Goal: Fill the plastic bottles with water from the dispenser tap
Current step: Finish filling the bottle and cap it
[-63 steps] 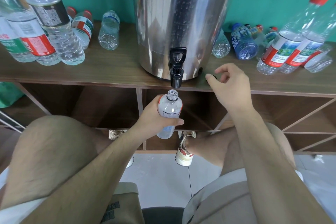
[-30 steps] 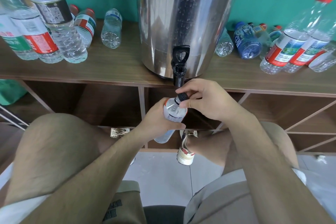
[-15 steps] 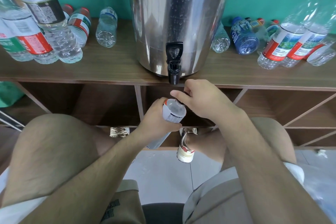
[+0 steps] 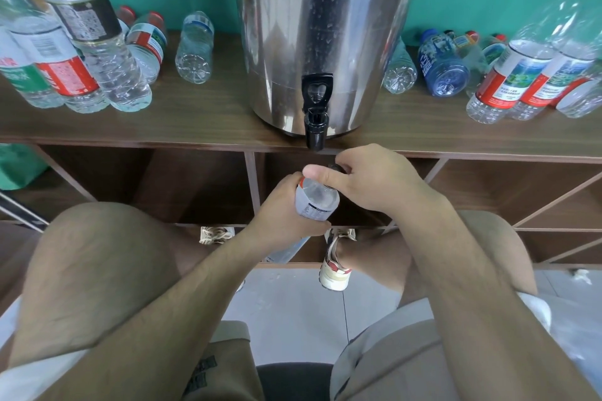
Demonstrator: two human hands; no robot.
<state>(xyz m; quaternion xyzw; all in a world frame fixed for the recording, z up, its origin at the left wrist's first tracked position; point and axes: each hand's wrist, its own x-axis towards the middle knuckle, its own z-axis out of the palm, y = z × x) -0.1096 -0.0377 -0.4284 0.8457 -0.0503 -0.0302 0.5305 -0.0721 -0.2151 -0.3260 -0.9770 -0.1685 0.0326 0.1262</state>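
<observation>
A steel water dispenser [image 4: 325,26] stands on a wooden shelf top [image 4: 202,120], and its black tap [image 4: 315,114] juts over the front edge. Just below the tap, my left hand [image 4: 283,208] grips a clear plastic bottle [image 4: 316,200] with a white label, tilted towards me. My right hand [image 4: 368,179] covers the bottle's neck, its fingers pinched on a dark cap [image 4: 335,168] that is mostly hidden. No water runs from the tap.
Several water-filled bottles [image 4: 97,52] stand and lie at the shelf's left. More bottles [image 4: 508,81], some with red caps and one blue [image 4: 443,62], crowd the right. Open shelf compartments [image 4: 195,185] lie beneath. My knees and feet [image 4: 335,267] are close to the shelf.
My right hand came from the shelf edge to the open bottle's neck with a dark cap. The bottle has dropped slightly from the tap and tilted towards me.
</observation>
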